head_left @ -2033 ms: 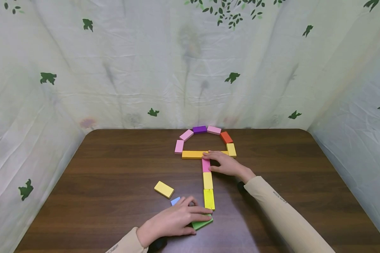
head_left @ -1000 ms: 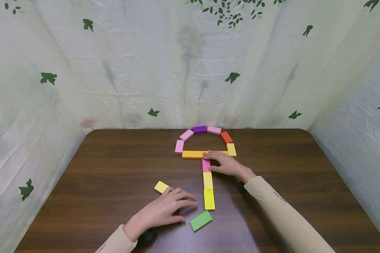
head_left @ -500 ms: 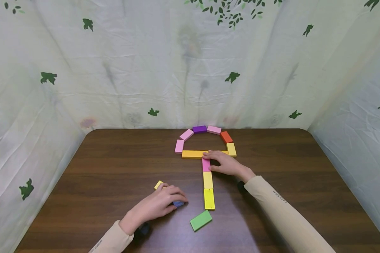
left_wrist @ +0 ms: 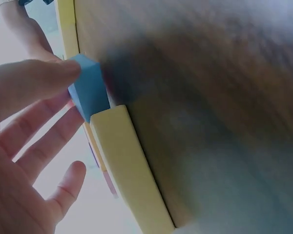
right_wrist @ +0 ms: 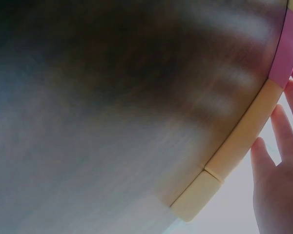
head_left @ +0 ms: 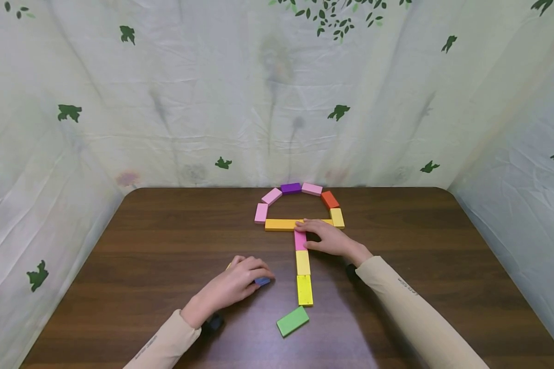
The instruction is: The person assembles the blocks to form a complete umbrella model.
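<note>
My left hand point(head_left: 233, 284) pinches a blue block point(head_left: 262, 281) between thumb and fingers. In the left wrist view the blue block point(left_wrist: 90, 90) appears right by the end of a pale yellow block point(left_wrist: 132, 170), which the hand mostly covers in the head view. My right hand point(head_left: 330, 239) rests with extended fingers on the long orange block point(head_left: 279, 225), its thumb beside the pink block point(head_left: 300, 240). Below that pink block, a pale yellow block point(head_left: 303, 263) and a bright yellow block point(head_left: 304, 290) continue the column. A green block point(head_left: 293, 321) lies slanted near the column's lower end.
Beyond the orange block, an arch of several blocks, including a purple block point(head_left: 291, 188) and a red block point(head_left: 330, 200), curves near the far edge of the brown table point(head_left: 175, 230). A pale leaf-patterned curtain point(head_left: 189, 102) hangs behind.
My left hand has left the green block, moved left and taken hold of the blue block, then shifted slightly toward the far side with it. The right hand has stayed in place.
</note>
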Motion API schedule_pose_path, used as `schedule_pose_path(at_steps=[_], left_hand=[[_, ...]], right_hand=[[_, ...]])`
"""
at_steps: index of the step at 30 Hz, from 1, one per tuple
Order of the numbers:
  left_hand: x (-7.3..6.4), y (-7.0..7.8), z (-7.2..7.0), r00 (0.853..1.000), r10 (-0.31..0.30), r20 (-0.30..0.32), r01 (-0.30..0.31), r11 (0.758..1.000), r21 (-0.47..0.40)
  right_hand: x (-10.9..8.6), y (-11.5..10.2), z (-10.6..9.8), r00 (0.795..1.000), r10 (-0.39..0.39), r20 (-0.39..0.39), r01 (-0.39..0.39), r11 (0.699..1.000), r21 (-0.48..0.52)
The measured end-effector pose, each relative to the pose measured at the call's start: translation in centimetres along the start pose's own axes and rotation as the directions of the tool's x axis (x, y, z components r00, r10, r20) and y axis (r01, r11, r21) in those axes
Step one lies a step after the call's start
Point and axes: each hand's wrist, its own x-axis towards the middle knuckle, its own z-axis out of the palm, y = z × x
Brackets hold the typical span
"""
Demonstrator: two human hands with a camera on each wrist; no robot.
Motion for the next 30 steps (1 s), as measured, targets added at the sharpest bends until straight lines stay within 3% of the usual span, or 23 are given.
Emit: schedule_pose_path(at_steps=[6,10,13,18,30], left_hand=[[-0.1,-0.3,-0.5,0.995,-0.086,0.049,0.088,0.996,-0.026],[-0.9,-0.5,-1.1,0.978,-0.18,0.107,0.187,0.981,-0.055],[-1.7,-0.9,-1.4,0.968,-0.22,0.116,0.229,0.971,-0.063],[-2.7,-1.2,-1.4,0.97,-0.227,0.086,0.232,0.971,-0.055],[-3.8,-1.1,-1.2,0.985,-0.162,0.054,0.164,0.986,-0.024]], right_hand=[[0.0,-0.1,0.0,1.0,0.018,0.007,-0.018,1.0,0.003],[0.0,-0.1,0.0,1.0,0.02,0.007,-0.02,1.0,0.007],[0.0,-0.1,0.0,1.0,0.022,0.005,-0.022,1.0,0.01],[-0.1,-0.2,0.0,1.0,0.03,0.005,-0.03,0.999,0.014],[-0.1,-0.3,-0.1,1.0,0.024,0.0,-0.024,1.0,0.02]])
